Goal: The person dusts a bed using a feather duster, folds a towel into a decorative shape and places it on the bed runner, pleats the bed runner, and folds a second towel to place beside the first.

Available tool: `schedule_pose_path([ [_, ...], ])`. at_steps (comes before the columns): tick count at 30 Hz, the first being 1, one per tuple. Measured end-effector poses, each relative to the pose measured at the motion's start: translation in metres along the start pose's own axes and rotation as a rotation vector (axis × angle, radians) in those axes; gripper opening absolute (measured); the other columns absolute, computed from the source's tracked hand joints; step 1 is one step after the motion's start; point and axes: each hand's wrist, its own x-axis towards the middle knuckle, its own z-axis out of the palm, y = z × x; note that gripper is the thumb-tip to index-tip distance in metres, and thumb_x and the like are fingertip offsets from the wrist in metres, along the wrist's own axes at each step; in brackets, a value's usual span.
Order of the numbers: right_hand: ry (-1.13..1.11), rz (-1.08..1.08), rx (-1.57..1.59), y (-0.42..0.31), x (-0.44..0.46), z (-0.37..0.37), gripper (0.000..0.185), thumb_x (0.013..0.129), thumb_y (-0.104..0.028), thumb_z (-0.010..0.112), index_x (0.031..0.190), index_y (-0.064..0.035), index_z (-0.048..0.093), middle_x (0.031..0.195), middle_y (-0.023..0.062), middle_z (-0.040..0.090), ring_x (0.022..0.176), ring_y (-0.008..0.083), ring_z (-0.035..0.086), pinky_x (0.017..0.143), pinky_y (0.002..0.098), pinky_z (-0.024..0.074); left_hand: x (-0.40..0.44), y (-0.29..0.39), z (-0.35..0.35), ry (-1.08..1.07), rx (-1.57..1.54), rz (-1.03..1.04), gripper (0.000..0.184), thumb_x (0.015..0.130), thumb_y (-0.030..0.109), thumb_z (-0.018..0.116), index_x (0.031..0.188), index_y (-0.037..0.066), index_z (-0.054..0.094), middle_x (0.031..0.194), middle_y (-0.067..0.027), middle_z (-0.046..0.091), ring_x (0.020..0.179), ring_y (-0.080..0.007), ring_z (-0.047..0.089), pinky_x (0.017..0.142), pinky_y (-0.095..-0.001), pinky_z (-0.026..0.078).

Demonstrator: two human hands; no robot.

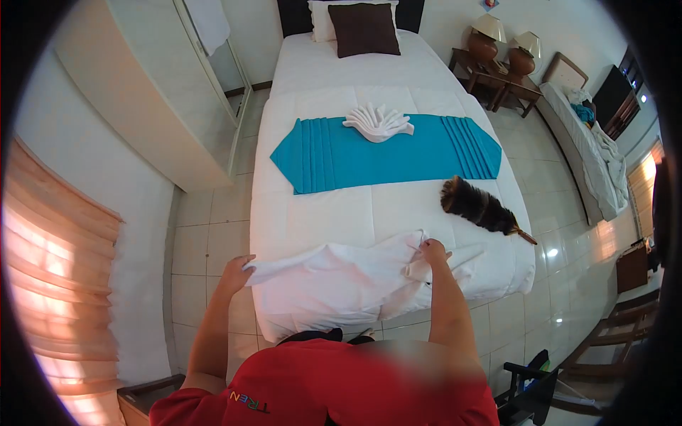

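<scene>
A white cloth [323,273] is held across the foot of the bed [405,206], its edge pinched by the left hand [238,274] and, apparently, the right hand [433,253]; spreading is judged in hand, even tension being called for next.

A bedroom is seen, dressed in the manner of a hotel or guest room. The middle of the tiled floor [192,245] is taken up by a large bed [334,71], spread with white bedding and backed by a dark headboard [290,18]. Against it a white pillow [321,24] and a brown cushion [366,31] are propped. Across the bed a blue runner [383,163] is laid, pleated near both ends, and at its far edge a white cloth fan [378,126] is set; by such dressing, a hotel is suggested more than a home. Two shaded lamps [483,46] are stood on side tables [524,89]. A narrower bed [579,140] is placed at the right, and a sunlit curtain [60,270] is hung at the left.
</scene>
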Motion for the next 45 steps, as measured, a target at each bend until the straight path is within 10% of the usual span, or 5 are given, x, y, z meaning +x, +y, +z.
schedule_pose_path([
  [7, 0.598, -0.591, 0.589, -0.049, -0.011, -0.102, 0.017, 0.089, -0.017, 0.053, 0.085, -0.0030, 0.061, 0.065, 0.0080, 0.055, 0.062, 0.0130, 0.051, 0.059, 0.0286, 0.0429, 0.036, -0.014, -0.058, 0.232, -0.193, -0.166, 0.021, 0.077, 0.006, 0.063, 0.097, 0.000, 0.064, 0.096, -0.0143, 0.065, 0.087, -0.0267, 0.061, 0.076, -0.0347, 0.047],
  [15, 0.049, -0.482, 1.054, -0.113, -0.126, -0.147, 0.016, 0.092, -0.022, 0.054, 0.091, -0.0069, 0.058, 0.070, -0.0073, 0.050, 0.060, -0.0005, 0.042, 0.046, 0.0177, 0.0344, 0.060, -0.040, -0.042, 0.533, 0.113, 0.057, 0.029, 0.078, 0.009, 0.066, 0.106, 0.003, 0.061, 0.100, -0.0102, 0.063, 0.090, -0.0194, 0.060, 0.080, -0.0306, 0.048],
  [20, -0.369, -0.584, 0.986, -0.156, -0.156, -0.066, 0.013, 0.089, -0.017, 0.056, 0.093, -0.0043, 0.052, 0.074, 0.0017, 0.056, 0.063, 0.0078, 0.054, 0.056, 0.0240, 0.0464, 0.025, 0.151, 0.037, -0.298, -0.564, 0.189, 0.061, 0.077, 0.012, 0.071, 0.130, 0.005, 0.044, 0.116, -0.0115, 0.056, 0.106, -0.0218, 0.055, 0.094, -0.0314, 0.042],
  [34, -0.235, -1.536, 0.308, -0.167, -0.130, -0.068, 0.035, 0.069, -0.011, 0.076, 0.100, -0.0075, 0.060, 0.098, 0.0075, 0.065, 0.090, 0.0199, 0.058, 0.080, 0.0354, 0.0457, -0.027, 0.229, 0.131, 0.152, -0.848, -0.099, 0.023, 0.087, 0.016, 0.060, 0.102, -0.001, 0.061, 0.086, -0.0019, 0.062, 0.077, -0.0075, 0.054, 0.068, -0.0231, 0.045],
  [45, -1.179, -1.053, 0.252, -0.218, -0.154, -0.190, 0.023, 0.081, -0.012, 0.067, 0.097, 0.0034, 0.060, 0.078, 0.0061, 0.061, 0.062, 0.0122, 0.060, 0.046, 0.0244, 0.0485, -0.117, 0.178, 0.107, -0.024, -0.687, -0.257, 0.026, 0.088, 0.027, 0.060, 0.095, 0.002, 0.063, 0.074, -0.0008, 0.059, 0.065, -0.0095, 0.055, 0.059, -0.0244, 0.048],
])
